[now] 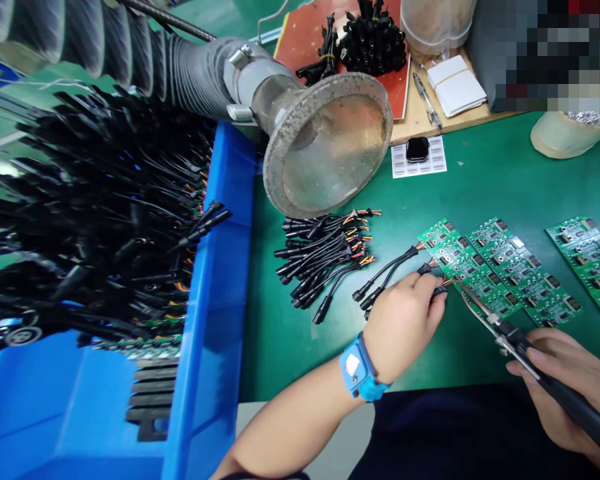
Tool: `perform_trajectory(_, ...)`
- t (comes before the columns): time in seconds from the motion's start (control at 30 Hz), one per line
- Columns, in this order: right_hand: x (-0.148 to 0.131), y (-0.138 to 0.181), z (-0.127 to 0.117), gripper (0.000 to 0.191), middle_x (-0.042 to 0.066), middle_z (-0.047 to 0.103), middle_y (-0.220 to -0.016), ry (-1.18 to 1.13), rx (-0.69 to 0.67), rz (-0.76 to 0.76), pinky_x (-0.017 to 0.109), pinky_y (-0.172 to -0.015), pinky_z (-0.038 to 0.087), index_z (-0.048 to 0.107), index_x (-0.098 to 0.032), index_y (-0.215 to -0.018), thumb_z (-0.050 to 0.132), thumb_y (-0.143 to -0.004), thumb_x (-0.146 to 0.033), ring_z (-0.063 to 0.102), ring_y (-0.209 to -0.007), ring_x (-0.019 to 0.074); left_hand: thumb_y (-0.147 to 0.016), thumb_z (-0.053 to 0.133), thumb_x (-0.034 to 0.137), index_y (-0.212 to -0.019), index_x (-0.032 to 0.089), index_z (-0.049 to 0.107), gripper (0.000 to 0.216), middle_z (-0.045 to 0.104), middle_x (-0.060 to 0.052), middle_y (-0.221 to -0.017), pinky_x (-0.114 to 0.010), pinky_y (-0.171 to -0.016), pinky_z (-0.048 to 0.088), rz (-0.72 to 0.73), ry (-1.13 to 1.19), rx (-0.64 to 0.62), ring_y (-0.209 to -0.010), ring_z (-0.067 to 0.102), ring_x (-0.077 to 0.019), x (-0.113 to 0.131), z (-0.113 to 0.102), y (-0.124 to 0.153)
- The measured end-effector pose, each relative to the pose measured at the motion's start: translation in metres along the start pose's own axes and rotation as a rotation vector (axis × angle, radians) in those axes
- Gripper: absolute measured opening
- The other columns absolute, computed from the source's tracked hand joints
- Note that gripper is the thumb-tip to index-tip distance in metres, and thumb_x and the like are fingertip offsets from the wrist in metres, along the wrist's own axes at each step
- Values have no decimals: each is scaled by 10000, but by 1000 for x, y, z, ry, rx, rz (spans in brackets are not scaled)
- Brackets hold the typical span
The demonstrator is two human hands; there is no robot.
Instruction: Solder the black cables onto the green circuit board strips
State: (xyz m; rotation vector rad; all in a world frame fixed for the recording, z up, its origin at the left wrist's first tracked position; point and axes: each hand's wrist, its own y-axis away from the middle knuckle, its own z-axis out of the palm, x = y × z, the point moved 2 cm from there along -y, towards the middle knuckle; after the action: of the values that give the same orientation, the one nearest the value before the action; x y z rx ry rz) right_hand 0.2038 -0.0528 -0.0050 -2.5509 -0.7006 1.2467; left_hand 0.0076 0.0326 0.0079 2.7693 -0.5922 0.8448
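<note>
My left hand [405,313], with a blue band on its wrist, pinches a black cable [438,290] whose coloured wire ends meet the edge of a green circuit board [473,267]. Two more cables [390,270] lie beside it, their wires at the same board's edge. In my right hand [565,380] is a soldering iron [517,343] with a thin metal feed tube alongside. Its tip is at the board's edge, close to the held wires; whether it touches them I cannot tell. A second board [525,270] lies just to the right.
A funnel-shaped fume hood [330,147] on a ribbed hose hangs over the bench. Loose cables [325,253] are piled left of my hand. A blue bin [215,300] heaped with cabled boards stands at left. Another board [587,257] lies far right; a pen [427,100] lies behind.
</note>
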Motion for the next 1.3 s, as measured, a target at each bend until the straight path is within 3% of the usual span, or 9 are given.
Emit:
perform_trajectory(0.13,2,4,-2,499,-9,635,-698,-11,1,15,370,-639,513,438,-231,-1200,525,-753,-29,594,-660,152,-835,537,199,-943,152,602,134,631,-54,-825,-284,-586,509,-4,-5,-10,-645,601,-158,1,0,0)
perform_trajectory(0.7,1,2,0,614,-3,638,-680,3,-33,-23,403,-674,522,403,-230,-1279,535,-727,4,588,-610,155,-859,496,217,-923,147,580,126,648,-56,-817,-310,-584,510,20,-93,20,-662,610,-176,6,0,2)
perform_trajectory(1.03,3,7,2,480,-11,627,-688,-11,-44,23,400,-693,507,440,-220,-1194,539,-759,-40,589,-645,147,-853,493,212,-887,141,564,106,648,-57,-794,-312,-573,510,32,-136,33,-649,611,-179,6,2,2)
perform_trajectory(1.3,2,8,0,444,-5,645,-703,-31,29,-5,387,-683,519,493,-185,-1155,540,-746,-19,602,-660,150,-845,511,198,-868,141,564,80,641,-45,-791,-330,-572,520,45,-167,41,-666,621,-193,7,4,3)
